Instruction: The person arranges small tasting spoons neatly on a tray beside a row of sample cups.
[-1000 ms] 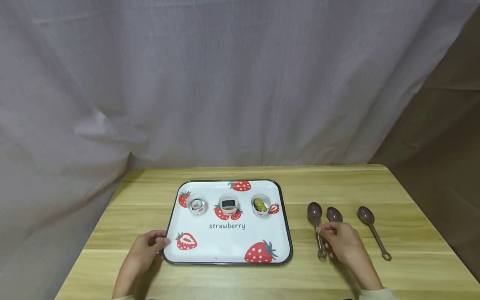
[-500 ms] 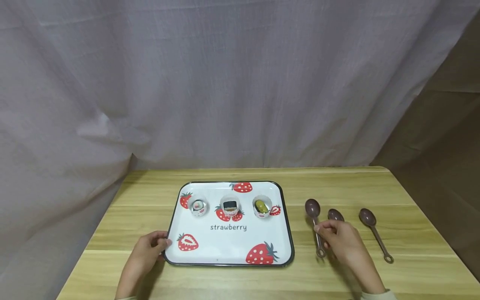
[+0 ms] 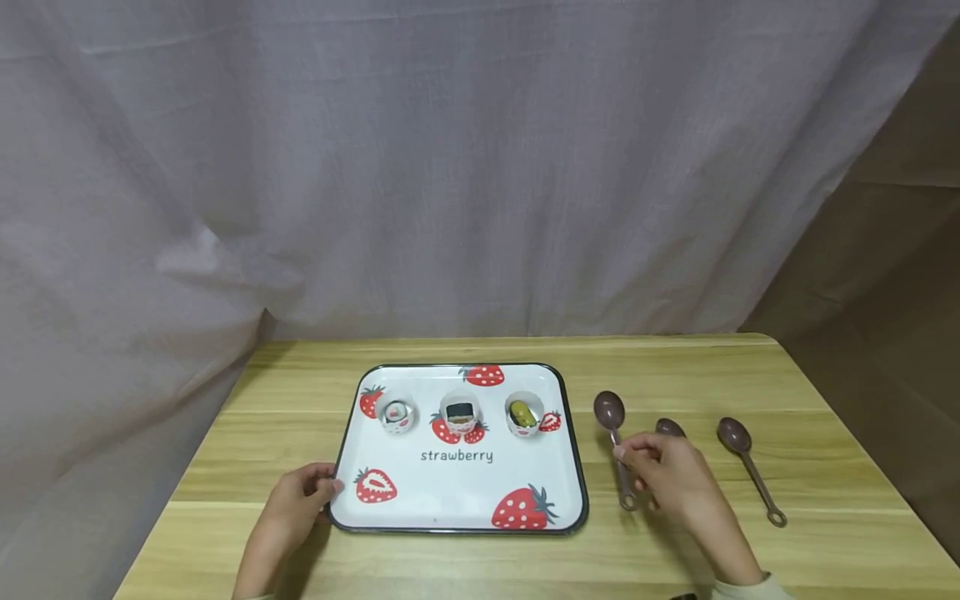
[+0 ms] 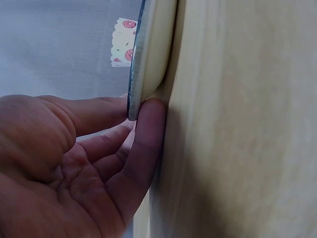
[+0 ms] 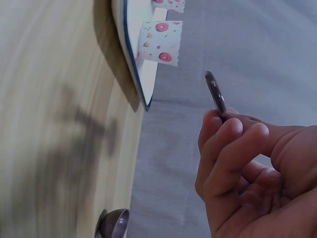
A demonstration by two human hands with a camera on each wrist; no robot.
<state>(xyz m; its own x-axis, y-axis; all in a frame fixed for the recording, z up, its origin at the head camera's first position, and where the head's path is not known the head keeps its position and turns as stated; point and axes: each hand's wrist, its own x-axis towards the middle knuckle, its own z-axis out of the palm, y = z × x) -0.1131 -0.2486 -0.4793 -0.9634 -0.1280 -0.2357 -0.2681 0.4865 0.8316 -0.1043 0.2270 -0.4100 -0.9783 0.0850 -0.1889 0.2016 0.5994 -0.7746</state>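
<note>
My left hand (image 3: 292,504) pinches the left rim of a white tray (image 3: 450,496) printed with strawberries; in the left wrist view the thumb is on top of the rim and a finger underneath. My right hand (image 3: 675,479) pinches a brown spoon (image 3: 609,410) by its handle, to the right of the tray. The right wrist view shows this spoon's handle end (image 5: 215,91) raised above the table, with a shadow below. Another brown spoon (image 3: 670,427) lies behind the right hand, its handle hidden. A third spoon (image 3: 735,435) lies further right.
Three small paper cups stand in a row on the tray: one with a sushi roll (image 3: 395,412), one with a dark-topped piece (image 3: 460,412), one with a green piece (image 3: 522,412). A grey curtain (image 3: 480,183) hangs behind the wooden table (image 3: 300,367).
My right hand has lifted the spoon and moved it left, toward the tray. The left hand stays at the tray's rim, and the other spoons have not moved.
</note>
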